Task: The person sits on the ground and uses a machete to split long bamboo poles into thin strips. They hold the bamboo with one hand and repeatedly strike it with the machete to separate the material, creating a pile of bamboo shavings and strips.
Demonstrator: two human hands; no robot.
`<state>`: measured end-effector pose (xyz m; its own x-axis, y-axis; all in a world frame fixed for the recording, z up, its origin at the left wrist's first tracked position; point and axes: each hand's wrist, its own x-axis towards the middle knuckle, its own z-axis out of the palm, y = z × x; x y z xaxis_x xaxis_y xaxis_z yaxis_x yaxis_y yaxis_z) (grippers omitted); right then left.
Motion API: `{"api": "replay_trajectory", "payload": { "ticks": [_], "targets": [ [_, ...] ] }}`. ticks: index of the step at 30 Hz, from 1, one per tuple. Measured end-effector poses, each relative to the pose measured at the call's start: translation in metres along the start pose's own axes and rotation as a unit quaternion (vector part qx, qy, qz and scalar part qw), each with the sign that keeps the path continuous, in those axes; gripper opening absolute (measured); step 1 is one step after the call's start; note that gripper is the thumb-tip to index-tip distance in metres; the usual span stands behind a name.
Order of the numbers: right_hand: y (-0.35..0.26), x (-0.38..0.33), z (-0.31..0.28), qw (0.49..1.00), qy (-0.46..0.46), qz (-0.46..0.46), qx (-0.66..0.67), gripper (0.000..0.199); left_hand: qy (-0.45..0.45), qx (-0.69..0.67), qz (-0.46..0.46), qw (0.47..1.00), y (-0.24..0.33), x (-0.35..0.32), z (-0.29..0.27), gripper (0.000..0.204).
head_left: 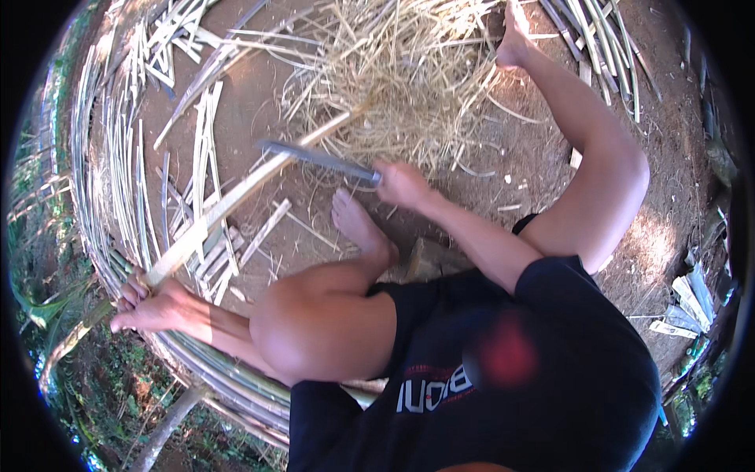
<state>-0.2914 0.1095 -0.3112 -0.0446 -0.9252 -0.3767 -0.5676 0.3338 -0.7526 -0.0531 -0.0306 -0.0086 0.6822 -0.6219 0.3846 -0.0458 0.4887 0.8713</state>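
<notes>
My left hand [153,303], out at the lower left, is closed around the near end of a long pale bamboo strip [224,206]. The strip slants up and to the right, its far end reaching the shavings. In front of my body my right hand [401,186] grips the handle of a long knife [326,160]. Its grey blade points left and crosses the strip past the middle; whether the edge cuts into it I cannot tell. The blade tip is blurred.
A heap of curly shavings [393,86] lies ahead between my feet. Bundles of split strips [126,173] line the left side, and more strips [602,39] lie at the far right. A stone-like block [432,259] sits by my left foot [362,224]. Long poles [236,381] run along the lower left.
</notes>
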Motion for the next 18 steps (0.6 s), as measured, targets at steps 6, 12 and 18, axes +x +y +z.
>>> {"api": "replay_trajectory", "payload": {
  "ticks": [6, 12, 18],
  "targets": [
    [0.043, 0.026, -0.011, 0.985, -0.037, 0.154, 0.064, 0.028, 0.007, 0.019, 0.032, 0.999, 0.009, 0.005, 0.000, 0.053],
    [0.068, 0.029, -0.007, 0.966, -0.018, 0.253, 0.050, 0.028, -0.023, 0.038, 0.012, 0.999, 0.015, -0.001, 0.003, 0.050],
    [0.070, 0.033, -0.001, 0.971, -0.022, 0.236, 0.037, 0.029, -0.026, 0.009, 0.001, 1.000, 0.019, 0.001, 0.005, 0.051]
  ]
}}
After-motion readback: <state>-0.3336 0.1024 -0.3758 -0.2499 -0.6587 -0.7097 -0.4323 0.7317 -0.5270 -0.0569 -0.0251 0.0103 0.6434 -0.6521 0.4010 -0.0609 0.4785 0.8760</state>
